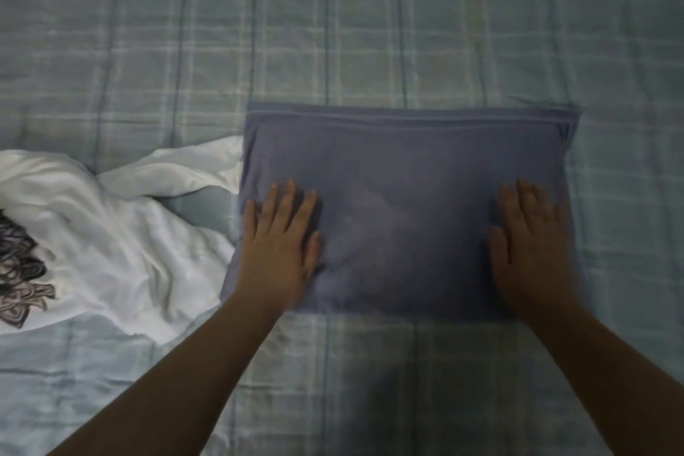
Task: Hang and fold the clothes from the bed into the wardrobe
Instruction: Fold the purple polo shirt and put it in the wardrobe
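Pressing flat with both palms: the left hand (281, 244) and right hand (533, 248) lie on a folded blue-grey garment (403, 159), fingers straight and spread, pointing toward the far side. Neither hand grasps anything; no cloth is pinched or curled round. The left hand sits on the garment's near-left part, its outer edge close to the garment's left border. The right hand sits on the near-right part and is motion-blurred, so finger detail there is poor. The garment is folded into a wide rectangle with a stitched hem band running along its far edge, and it lies flat on the checked pale blue-green bedcover (333, 11), right of centre in view. Just to its left lies a crumpled white garment (122, 233), unfolded, its nearest fold touching or almost touching the blue-grey one's left edge; cannot tell which. A dark printed design (22, 270) shows on the white cloth at the far-left edge of view. Both forearms are bare.
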{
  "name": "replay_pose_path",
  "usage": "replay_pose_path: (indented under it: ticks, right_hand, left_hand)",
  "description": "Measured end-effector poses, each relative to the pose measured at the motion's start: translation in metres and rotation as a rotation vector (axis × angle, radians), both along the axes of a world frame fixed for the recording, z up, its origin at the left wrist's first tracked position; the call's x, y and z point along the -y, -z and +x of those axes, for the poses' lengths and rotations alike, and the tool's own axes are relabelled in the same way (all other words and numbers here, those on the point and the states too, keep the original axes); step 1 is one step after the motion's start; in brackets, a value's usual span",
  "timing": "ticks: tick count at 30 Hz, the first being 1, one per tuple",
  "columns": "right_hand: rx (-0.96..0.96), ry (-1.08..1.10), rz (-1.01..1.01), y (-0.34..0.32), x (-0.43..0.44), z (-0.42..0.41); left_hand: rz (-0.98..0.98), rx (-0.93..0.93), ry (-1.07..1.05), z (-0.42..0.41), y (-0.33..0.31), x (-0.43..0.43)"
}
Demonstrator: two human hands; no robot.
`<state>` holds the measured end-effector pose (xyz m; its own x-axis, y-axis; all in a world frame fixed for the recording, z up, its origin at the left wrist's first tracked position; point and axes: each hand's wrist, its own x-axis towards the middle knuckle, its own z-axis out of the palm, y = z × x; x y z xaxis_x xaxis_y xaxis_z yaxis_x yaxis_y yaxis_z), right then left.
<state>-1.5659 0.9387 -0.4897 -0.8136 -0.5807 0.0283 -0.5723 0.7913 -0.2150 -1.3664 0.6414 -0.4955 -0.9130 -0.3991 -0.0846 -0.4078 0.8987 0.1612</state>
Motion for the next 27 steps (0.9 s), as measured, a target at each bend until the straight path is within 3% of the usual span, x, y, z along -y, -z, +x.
replay_pose_path:
  ticks: [9, 15, 20, 27]
  right_hand:
    - [0.065, 0.077, 0.162, 0.036, -0.057, 0.038]
    - [0.118, 0.11, -0.005, 0.029, -0.059, 0.037]
    - [0.164, 0.288, -0.216, -0.002, -0.072, 0.034]
    - [0.296, 0.631, -0.148, -0.022, -0.104, 0.033]
  left_hand:
    - [-0.045, 0.046, 0.001, 0.057, 0.034, -0.004]
    - [-0.018, 0.039, -0.058, 0.046, 0.021, -0.015]
    - [0.11, -0.051, 0.106, -0.022, -0.001, -0.055]
    - [0.353, 0.005, 0.223, -0.183, -0.027, -0.155]
